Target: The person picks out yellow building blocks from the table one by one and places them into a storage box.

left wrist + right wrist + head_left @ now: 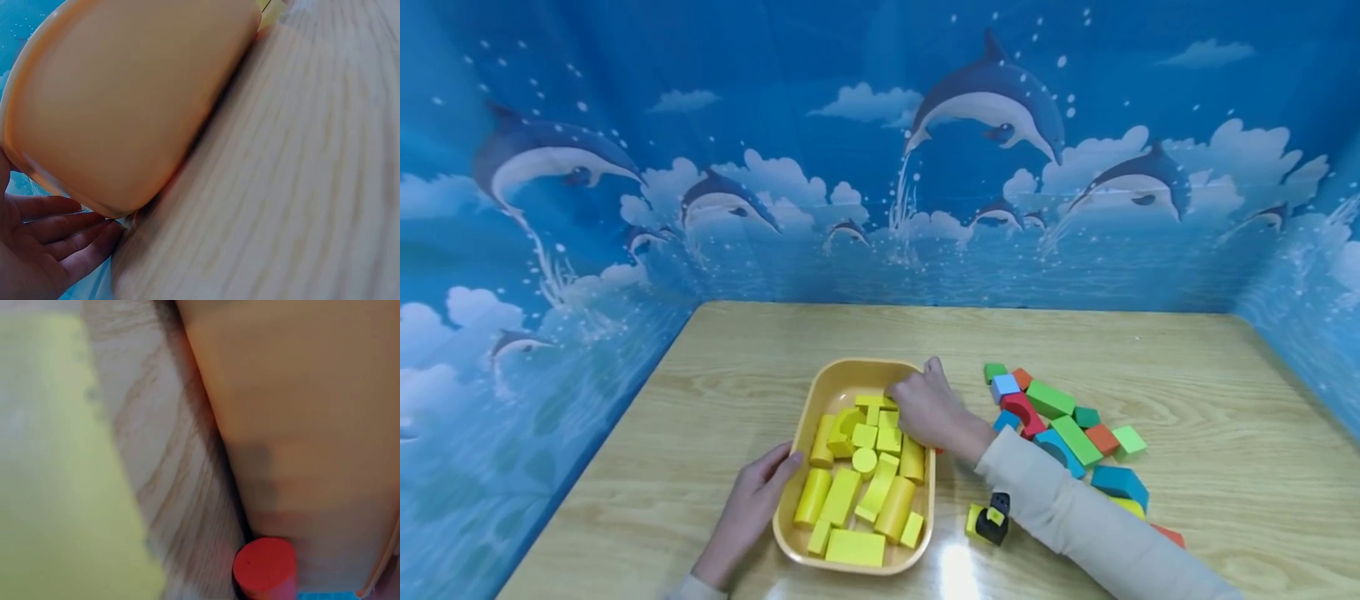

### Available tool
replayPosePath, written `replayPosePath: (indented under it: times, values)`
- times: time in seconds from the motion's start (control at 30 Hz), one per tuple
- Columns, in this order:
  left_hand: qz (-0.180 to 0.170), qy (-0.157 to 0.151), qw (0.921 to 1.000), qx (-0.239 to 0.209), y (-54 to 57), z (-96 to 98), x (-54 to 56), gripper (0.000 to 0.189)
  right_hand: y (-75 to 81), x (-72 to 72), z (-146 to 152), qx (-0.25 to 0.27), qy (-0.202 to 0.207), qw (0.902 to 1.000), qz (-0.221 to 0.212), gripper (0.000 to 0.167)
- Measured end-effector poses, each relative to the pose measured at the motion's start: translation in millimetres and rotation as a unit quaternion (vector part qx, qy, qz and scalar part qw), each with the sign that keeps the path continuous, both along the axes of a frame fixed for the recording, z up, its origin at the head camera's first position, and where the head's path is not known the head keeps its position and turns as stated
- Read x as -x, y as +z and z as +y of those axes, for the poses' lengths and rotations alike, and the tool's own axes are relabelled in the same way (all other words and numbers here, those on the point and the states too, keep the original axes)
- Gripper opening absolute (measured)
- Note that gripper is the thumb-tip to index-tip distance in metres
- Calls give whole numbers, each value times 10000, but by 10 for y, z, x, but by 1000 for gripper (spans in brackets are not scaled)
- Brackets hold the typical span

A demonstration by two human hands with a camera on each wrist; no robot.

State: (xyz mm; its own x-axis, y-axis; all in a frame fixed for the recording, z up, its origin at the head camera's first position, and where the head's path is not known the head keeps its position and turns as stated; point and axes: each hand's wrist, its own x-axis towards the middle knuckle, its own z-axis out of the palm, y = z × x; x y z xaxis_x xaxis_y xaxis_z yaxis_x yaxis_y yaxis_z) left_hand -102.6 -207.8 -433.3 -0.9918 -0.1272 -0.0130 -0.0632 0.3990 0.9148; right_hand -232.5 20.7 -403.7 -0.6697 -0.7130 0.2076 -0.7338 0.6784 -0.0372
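A light orange plastic tray (781, 533) on the table holds several yellow blocks (856, 547): cylinders, cuboids, small cubes and curved pieces. My left hand (752, 496) holds the tray's left side, thumb on the rim. In the left wrist view its fingers (75, 240) lie against the tray's outer wall (125, 106). My right hand (925, 408) reaches over the far right rim, fingers bent down by a yellow block (874, 402). Its fingertips are mostly hidden, so a hold does not show. The right wrist view shows the tray's outer wall (306, 419) and a red cylinder (265, 567) beside it.
Green, blue, red, orange and yellow blocks (1051, 398) lie in a loose pile right of the tray, partly under my right forearm. A black object (992, 525) with yellow parts lies nearer me. A dolphin-print curtain (880, 167) surrounds the wooden table (745, 367).
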Motion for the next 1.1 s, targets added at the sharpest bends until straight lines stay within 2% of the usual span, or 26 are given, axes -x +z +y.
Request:
replayPosePath:
  times: [0.2,0.33,0.43,0.67,1.1]
  values:
    - [-50,-57,10000,-36,-13,11,-5,41,3,-2,18,-105,56,9997,-204,31]
    - [-72,-62,10000,-24,-26,11,-6,40,-24,13,6,-86,52,9999,-134,26]
    - [-68,-57,10000,-13,-28,7,-4,40,-36,27,6,36,74,9999,-95,27]
    - [0,-52,9999,86,-10,0,3,40,-24,59,18,235,16,9991,-364,37]
    - [195,-23,9998,52,-3,13,26,35,-45,124,10,558,16,9974,-457,34]
